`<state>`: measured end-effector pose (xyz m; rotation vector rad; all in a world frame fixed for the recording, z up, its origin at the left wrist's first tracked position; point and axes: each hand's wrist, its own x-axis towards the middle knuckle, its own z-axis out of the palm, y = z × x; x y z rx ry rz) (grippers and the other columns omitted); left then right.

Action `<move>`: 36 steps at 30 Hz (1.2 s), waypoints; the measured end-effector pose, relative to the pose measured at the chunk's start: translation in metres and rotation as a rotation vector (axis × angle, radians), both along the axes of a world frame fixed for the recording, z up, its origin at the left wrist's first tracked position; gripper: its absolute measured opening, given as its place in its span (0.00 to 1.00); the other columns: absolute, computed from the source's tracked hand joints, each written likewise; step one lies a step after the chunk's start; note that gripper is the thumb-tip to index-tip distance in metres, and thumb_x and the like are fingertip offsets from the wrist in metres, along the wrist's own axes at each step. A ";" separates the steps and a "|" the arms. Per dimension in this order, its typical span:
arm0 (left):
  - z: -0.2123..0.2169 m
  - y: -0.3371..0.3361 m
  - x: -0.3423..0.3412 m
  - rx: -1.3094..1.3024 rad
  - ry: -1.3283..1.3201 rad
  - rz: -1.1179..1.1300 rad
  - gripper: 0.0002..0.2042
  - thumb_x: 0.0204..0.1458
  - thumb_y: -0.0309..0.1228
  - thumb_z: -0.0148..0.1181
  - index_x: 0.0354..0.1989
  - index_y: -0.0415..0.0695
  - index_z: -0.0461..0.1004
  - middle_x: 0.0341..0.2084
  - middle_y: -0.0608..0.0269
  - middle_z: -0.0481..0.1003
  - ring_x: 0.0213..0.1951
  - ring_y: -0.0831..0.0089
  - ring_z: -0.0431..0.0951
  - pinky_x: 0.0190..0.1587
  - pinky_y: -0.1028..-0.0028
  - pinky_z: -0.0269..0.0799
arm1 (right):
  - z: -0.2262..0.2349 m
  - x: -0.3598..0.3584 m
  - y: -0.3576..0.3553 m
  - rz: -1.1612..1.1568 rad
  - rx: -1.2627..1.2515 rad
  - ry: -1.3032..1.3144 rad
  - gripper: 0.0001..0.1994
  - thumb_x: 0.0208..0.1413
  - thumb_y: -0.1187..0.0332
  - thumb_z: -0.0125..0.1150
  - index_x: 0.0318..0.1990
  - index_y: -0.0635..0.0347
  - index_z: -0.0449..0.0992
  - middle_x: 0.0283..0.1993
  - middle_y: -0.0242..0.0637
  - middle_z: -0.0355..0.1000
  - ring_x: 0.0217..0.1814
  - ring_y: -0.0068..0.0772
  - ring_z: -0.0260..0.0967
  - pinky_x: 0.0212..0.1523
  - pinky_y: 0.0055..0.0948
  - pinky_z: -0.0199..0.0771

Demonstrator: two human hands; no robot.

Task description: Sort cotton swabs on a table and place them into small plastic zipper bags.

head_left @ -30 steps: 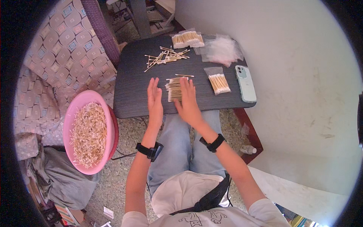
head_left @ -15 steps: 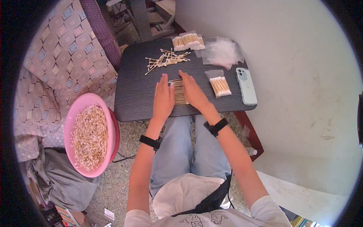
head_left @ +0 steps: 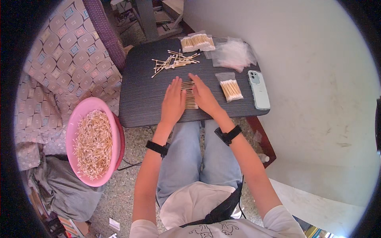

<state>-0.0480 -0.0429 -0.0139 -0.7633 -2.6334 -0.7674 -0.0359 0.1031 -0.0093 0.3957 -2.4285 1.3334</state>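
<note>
A row of cotton swabs (head_left: 189,96) lies side by side on the dark table (head_left: 143,103), near its front edge. Against the left ends of the row rests my left hand (head_left: 173,101), fingers stretched out. My right hand (head_left: 205,97) lies along the right ends, its fingers also straight. The hands cover the swabs' tips on both sides. Beyond them is a loose, crisscrossed pile of swabs (head_left: 174,63). To the right of my right hand lies a clear bag packed with swabs (head_left: 230,88).
More filled swab bags (head_left: 197,42) lie at the table's far edge, beside a stack of clear plastic bags (head_left: 234,54). A pale phone (head_left: 258,90) is at the right edge. Left of the table, a pink basin (head_left: 72,146) holds many loose swabs. A wall (head_left: 309,87) rises at the right.
My left hand has shifted slightly right and now covers more of the swabs' left ends. My right hand has hardly moved, and the row stays between the hands.
</note>
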 end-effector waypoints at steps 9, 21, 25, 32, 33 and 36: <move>0.006 0.012 -0.014 1.086 -0.644 -0.094 0.24 0.62 0.37 0.39 0.63 0.36 0.51 0.62 0.54 0.55 0.65 0.66 0.52 0.65 0.72 0.45 | -0.005 -0.013 -0.012 0.023 -0.398 -0.124 0.24 0.60 0.76 0.39 0.64 0.60 0.49 0.64 0.48 0.54 0.68 0.39 0.49 0.64 0.29 0.48; 0.018 -0.014 0.007 0.649 -0.268 -0.017 0.23 0.61 0.34 0.38 0.63 0.37 0.52 0.62 0.49 0.54 0.65 0.60 0.52 0.64 0.67 0.47 | 0.001 0.022 0.003 -0.074 0.123 0.004 0.25 0.59 0.73 0.43 0.64 0.64 0.49 0.67 0.50 0.49 0.70 0.48 0.43 0.67 0.36 0.44; 0.012 -0.029 0.036 -0.104 0.032 -0.146 0.24 0.59 0.34 0.39 0.62 0.36 0.53 0.63 0.50 0.51 0.66 0.60 0.48 0.66 0.62 0.42 | 0.000 0.064 0.003 0.037 0.592 0.035 0.30 0.58 0.60 0.48 0.64 0.66 0.50 0.68 0.48 0.47 0.71 0.49 0.40 0.67 0.48 0.41; 0.016 -0.030 0.057 -0.357 0.017 -0.147 0.25 0.58 0.34 0.40 0.63 0.35 0.51 0.65 0.52 0.49 0.67 0.64 0.46 0.66 0.61 0.40 | 0.001 0.082 -0.005 -0.050 0.692 0.062 0.27 0.58 0.59 0.47 0.62 0.65 0.56 0.67 0.44 0.49 0.71 0.42 0.42 0.67 0.44 0.43; 0.015 -0.029 0.057 -0.359 0.019 -0.149 0.25 0.58 0.34 0.40 0.63 0.35 0.51 0.65 0.52 0.49 0.67 0.64 0.46 0.66 0.61 0.40 | 0.001 0.083 -0.005 -0.058 0.667 0.064 0.26 0.57 0.63 0.47 0.61 0.66 0.56 0.67 0.44 0.50 0.70 0.43 0.44 0.67 0.43 0.44; 0.013 -0.027 0.057 -0.331 0.050 -0.134 0.24 0.58 0.32 0.42 0.62 0.35 0.53 0.64 0.53 0.52 0.66 0.64 0.49 0.66 0.62 0.43 | 0.000 0.079 -0.008 -0.086 0.608 0.101 0.24 0.54 0.71 0.48 0.59 0.67 0.59 0.64 0.46 0.54 0.67 0.45 0.50 0.66 0.41 0.49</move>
